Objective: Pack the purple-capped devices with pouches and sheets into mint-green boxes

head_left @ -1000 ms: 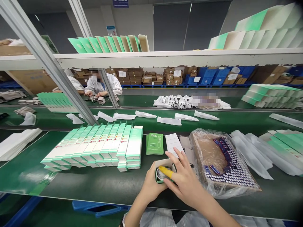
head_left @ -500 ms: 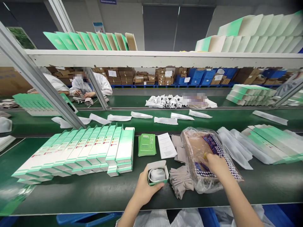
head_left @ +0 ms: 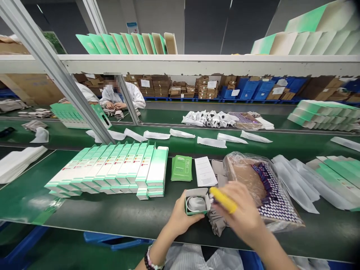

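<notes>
- Green-and-white cardboard forms the small open box (head_left: pixel 197 201) that your left hand (head_left: pixel 180 219) grips from its left side, with the fingers curled round the wall
- That box stands upright on the dark green bench (head_left: pixel 112 217), close to your body and just left of centre, its mouth facing up; something pale and rounded sits inside, too small to make out
- Your right hand (head_left: pixel 244 221) hovers just to the right of the box and is blurred
- Its index finger wears a yellow finger cover (head_left: pixel 224 199) and points left towards the box's right rim; the tip is just beside the rim, but whether it touches is unclear
- The blur hides whether your right hand is open or holds anything
- Grey folded pieces (head_left: pixel 218 225) lie on the bench under your right hand, touching the box's right side
- A cardboard tray (head_left: pixel 244 174) wrapped in clear plastic sits to the right of your right hand, with rows of small purple-and-white cells (head_left: pixel 271 198) filling its right half
- Behind the box, a green leaflet (head_left: pixel 182 168) and a white printed sheet (head_left: pixel 205 171) lie flat side by side
- Long white-and-green cartons (head_left: pixel 118 167) lie in an overlapping row to the left, well apart from your left hand
- White paper sleeves (head_left: pixel 210 142) are spaced along the belt beyond
- A person in a white coat (head_left: pixel 123 96) works at the far side, upper left
</notes>
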Tool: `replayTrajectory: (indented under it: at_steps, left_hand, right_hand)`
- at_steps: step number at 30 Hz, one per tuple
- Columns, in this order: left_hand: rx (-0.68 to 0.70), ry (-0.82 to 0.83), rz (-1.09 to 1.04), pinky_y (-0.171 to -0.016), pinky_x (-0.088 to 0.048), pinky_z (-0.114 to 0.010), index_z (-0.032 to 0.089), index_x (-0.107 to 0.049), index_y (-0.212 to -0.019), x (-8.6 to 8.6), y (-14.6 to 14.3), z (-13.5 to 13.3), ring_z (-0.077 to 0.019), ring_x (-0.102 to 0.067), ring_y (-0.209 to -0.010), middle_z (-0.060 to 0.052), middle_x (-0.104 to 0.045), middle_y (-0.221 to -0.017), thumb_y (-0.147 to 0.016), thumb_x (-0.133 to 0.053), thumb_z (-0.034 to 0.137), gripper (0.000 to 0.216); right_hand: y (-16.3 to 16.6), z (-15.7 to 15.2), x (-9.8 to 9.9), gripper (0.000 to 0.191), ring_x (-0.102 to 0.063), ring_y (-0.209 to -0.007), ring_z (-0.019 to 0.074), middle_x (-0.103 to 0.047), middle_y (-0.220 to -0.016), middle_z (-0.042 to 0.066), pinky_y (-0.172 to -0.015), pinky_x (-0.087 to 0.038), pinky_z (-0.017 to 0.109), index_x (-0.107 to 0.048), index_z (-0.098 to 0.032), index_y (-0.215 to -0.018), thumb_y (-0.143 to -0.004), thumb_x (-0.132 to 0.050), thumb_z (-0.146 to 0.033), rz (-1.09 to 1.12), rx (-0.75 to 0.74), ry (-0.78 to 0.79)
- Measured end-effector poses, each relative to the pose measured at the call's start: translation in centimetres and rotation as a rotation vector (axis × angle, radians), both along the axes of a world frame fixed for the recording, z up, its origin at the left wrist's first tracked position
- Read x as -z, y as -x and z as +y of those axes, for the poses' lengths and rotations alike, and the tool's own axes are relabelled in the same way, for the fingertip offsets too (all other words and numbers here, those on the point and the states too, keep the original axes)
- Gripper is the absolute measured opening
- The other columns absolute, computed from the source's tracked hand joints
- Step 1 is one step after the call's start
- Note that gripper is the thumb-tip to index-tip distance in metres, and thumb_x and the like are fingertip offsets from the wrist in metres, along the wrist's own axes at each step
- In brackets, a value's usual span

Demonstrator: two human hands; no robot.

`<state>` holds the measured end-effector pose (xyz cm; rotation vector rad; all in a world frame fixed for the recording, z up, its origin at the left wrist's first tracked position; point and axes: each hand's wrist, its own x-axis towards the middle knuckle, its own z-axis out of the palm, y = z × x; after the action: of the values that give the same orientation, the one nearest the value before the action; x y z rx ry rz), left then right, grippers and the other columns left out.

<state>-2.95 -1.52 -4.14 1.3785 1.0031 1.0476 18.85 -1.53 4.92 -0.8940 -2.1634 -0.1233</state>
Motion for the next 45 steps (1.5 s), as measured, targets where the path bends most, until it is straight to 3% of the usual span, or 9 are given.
replayTrajectory:
  at_steps: [7,12,16,22,25,28,31,36,45]
  left_hand:
    - [0.067,-0.071,-0.075,-0.095,-0.047,-0.037,0.023,-0.050,-0.129,-0.9,0.8,-0.6,-0.0282,-0.060,-0.111,-0.008,-0.062,-0.122,-0.065,-0.082,0.058,0.079]
    - [0.025,-0.046,-0.255,-0.102,-0.042,-0.038,0.021,-0.048,-0.133,-1.5,1.3,-1.3,-0.0278,-0.052,-0.123,-0.011,-0.055,-0.130,-0.097,-0.042,0.056,0.051]
    - [-0.053,0.038,-0.310,-0.101,-0.044,-0.034,0.024,-0.052,-0.128,-2.3,-0.6,-2.2,-0.0241,-0.054,-0.120,-0.006,-0.058,-0.127,-0.099,-0.047,0.038,0.033]
    - [-0.330,-0.434,-0.135,-0.089,-0.051,-0.035,0.024,-0.061,-0.112,-1.5,-1.7,-1.9,-0.0199,-0.063,-0.101,-0.005,-0.066,-0.106,-0.096,-0.051,0.019,0.019]
    - [-0.257,-0.883,-0.008,-0.083,-0.054,-0.040,0.022,-0.062,-0.108,-0.6,-0.1,-0.7,-0.0236,-0.067,-0.099,-0.008,-0.071,-0.103,-0.095,-0.058,0.027,0.014]
    - [-0.202,-1.038,0.122,-0.081,-0.055,-0.045,0.022,-0.061,-0.106,-0.3,1.3,0.1,-0.0275,-0.068,-0.099,-0.009,-0.073,-0.101,-0.085,-0.066,0.051,0.036]
    - [-0.188,-0.965,0.150,-0.084,-0.054,-0.047,0.021,-0.061,-0.097,-0.7,1.8,-0.1,-0.0282,-0.067,-0.099,-0.009,-0.074,-0.096,-0.083,-0.067,0.055,0.038]
    - [-0.112,-0.916,0.230,-0.086,-0.055,-0.039,0.021,-0.065,-0.092,-2.2,1.8,-0.9,-0.0228,-0.067,-0.100,-0.006,-0.074,-0.096,-0.083,-0.073,0.019,0.012]
    - [-0.127,-0.366,0.090,-0.082,-0.051,-0.036,0.021,-0.072,-0.085,-4.8,1.5,-1.7,-0.0230,-0.064,-0.093,-0.006,-0.073,-0.092,-0.080,-0.078,0.032,0.014]
  right_hand:
    - [3.5,-2.1,3.0,0.036,-0.057,-0.104,0.0250,-0.063,-0.111,0.010,-0.089,-0.046,0.043,-0.058,-0.023,-0.124,-0.091,-0.059,-0.009,0.287,0.110,0.125]
    - [4.0,-2.2,6.2,0.037,-0.053,-0.125,0.0286,-0.059,-0.133,0.009,-0.105,-0.043,0.046,-0.058,-0.027,-0.130,-0.094,-0.057,-0.039,0.798,0.092,0.857]
    - [6.6,-2.1,6.8,0.038,-0.058,-0.120,0.0261,-0.066,-0.125,0.006,-0.105,-0.044,0.042,-0.062,-0.029,-0.122,-0.089,-0.065,-0.045,1.187,-0.098,1.190]
    - [7.5,-2.1,6.8,0.025,-0.055,-0.123,0.0234,-0.064,-0.128,0.001,-0.106,-0.042,0.039,-0.069,-0.035,-0.110,-0.086,-0.069,-0.040,1.365,-0.117,1.108]
    - [5.9,-1.6,7.7,0.016,-0.057,-0.120,0.0258,-0.065,-0.127,0.004,-0.107,-0.042,0.043,-0.075,-0.031,-0.095,-0.092,-0.061,-0.038,1.192,-0.176,1.024]
    - [3.9,-1.2,8.0,0.024,-0.049,-0.131,0.0301,-0.059,-0.136,0.007,-0.112,-0.034,0.052,-0.074,-0.029,-0.103,-0.096,-0.052,-0.038,0.872,-0.232,0.854]
    - [2.7,-1.2,7.5,0.028,-0.040,-0.138,0.0329,-0.057,-0.138,0.010,-0.110,-0.035,0.059,-0.065,-0.027,-0.119,-0.093,-0.059,-0.037,0.514,-0.269,0.613]
    - [2.7,-1.1,6.1,0.052,-0.059,-0.120,0.0255,-0.067,-0.121,0.011,-0.096,-0.054,0.047,-0.045,-0.024,-0.143,-0.094,-0.057,-0.015,0.234,-0.265,0.319]
    - [2.8,-1.1,4.7,0.034,-0.060,-0.113,0.0250,-0.069,-0.117,0.009,-0.093,-0.055,0.047,-0.058,-0.025,-0.126,-0.093,-0.058,-0.014,0.371,-0.298,0.431]
